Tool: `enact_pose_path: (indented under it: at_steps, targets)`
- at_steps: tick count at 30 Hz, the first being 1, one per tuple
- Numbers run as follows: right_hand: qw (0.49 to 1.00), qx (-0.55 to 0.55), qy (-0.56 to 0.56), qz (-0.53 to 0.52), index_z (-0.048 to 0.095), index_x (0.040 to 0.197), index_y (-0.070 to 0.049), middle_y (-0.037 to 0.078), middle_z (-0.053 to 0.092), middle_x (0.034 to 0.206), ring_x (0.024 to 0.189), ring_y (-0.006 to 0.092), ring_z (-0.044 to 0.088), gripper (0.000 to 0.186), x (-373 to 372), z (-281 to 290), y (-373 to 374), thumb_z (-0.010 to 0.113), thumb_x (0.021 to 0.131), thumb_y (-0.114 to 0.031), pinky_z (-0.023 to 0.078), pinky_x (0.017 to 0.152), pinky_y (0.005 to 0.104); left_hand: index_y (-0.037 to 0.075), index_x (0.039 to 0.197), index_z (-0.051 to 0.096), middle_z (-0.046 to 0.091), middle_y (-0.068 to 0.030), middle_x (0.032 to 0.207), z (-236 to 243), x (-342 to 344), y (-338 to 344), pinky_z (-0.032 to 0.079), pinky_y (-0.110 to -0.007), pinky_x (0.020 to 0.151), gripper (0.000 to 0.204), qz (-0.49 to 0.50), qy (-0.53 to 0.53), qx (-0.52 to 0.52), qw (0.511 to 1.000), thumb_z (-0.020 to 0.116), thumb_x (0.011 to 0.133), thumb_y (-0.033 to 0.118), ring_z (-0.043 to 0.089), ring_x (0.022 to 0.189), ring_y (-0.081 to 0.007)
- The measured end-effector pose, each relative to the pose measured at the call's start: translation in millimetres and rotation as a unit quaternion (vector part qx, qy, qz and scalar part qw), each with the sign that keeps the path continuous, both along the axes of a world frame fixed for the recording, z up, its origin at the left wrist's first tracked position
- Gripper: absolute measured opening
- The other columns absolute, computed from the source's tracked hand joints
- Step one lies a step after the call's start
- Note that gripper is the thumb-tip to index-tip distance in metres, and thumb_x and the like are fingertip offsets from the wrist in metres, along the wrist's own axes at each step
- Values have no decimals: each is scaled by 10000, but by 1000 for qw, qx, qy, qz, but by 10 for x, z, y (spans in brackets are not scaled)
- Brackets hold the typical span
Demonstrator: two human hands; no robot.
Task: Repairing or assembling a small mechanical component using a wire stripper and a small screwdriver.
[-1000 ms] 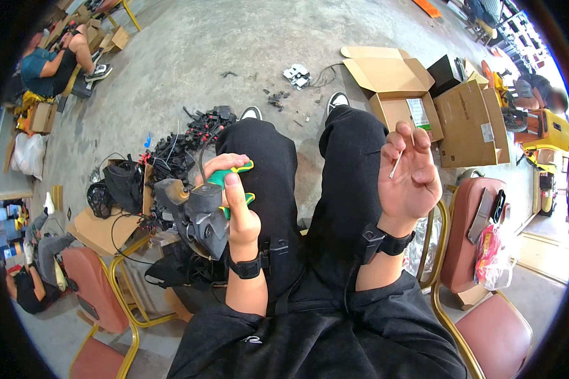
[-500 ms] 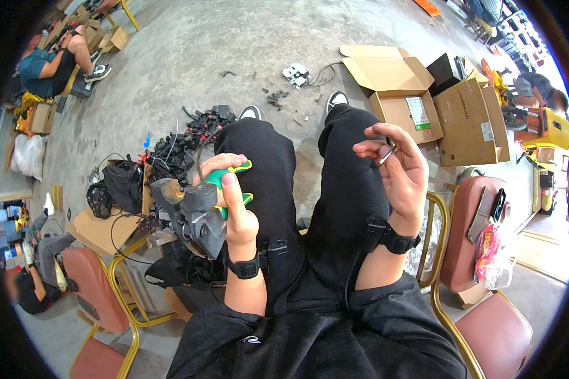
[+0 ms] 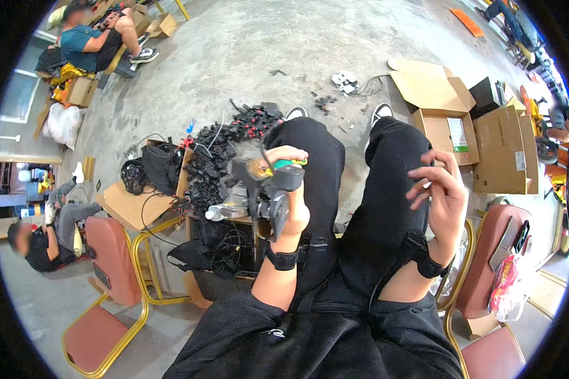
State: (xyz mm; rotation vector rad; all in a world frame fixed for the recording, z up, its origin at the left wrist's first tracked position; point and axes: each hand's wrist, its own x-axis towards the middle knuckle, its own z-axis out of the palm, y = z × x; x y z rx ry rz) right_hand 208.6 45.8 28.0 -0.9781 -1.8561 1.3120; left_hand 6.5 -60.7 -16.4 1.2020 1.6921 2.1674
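My left hand (image 3: 291, 202) is closed round a grey-and-black mechanical device (image 3: 269, 205), held above my left thigh. Green-and-yellow parts (image 3: 289, 163) of the device show by the fingers, and a dark cable rises near it. The hand hides part of the device. My right hand (image 3: 447, 196) is raised over my right thigh, its fingers curled inward and partly separated. Something small and pale shows between the fingertips, too small to make out. Both wrists wear black straps.
Left of my legs lies a heap of black parts with red bits (image 3: 218, 158) beside a cardboard flap (image 3: 133, 205). An opened carton (image 3: 446, 132) and another box (image 3: 502, 151) stand right. Chairs (image 3: 114, 259) flank me. Two people (image 3: 91, 41) sit or crouch at left.
The view has swung left, so the surroundings sit further right. The device in my left hand has turned and tilted. My right fingers have shifted, and the small metal piece seen between them no longer shows clearly.
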Motion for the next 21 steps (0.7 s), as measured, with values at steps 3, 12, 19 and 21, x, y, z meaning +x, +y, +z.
enact_pose_path:
  at_steps: [3,12,19,21]
  targets:
    - [998,-28,51,10,592,1059,20,63,500,932,608,110,556,288,5,-112,53,346,912,40,446,546,219,-13,920,497,553,-134,923,-24,-24,-12,441,-339,845,130,7,14,-8,1000,423,911,93,567,884,-211]
    - [991,-127,34,-23,555,1019,25,60,534,782,601,84,490,174,-24,-81,10,418,950,-57,398,545,235,-6,921,502,561,-131,919,-37,-27,-17,445,-337,843,118,4,21,-2,1000,437,907,92,567,891,-211]
    - [983,185,12,7,646,845,-6,127,612,809,666,187,568,112,-237,209,-258,554,782,3,454,595,268,-3,967,484,552,-133,955,-57,0,-70,453,-339,850,120,11,11,-29,999,454,907,97,564,910,-209]
    - [972,218,63,64,690,890,-44,107,613,828,702,201,576,228,-345,363,-439,611,681,-2,462,610,273,-3,962,491,556,-131,962,-101,-30,-91,455,-335,846,120,6,13,-34,999,459,904,97,564,910,-205]
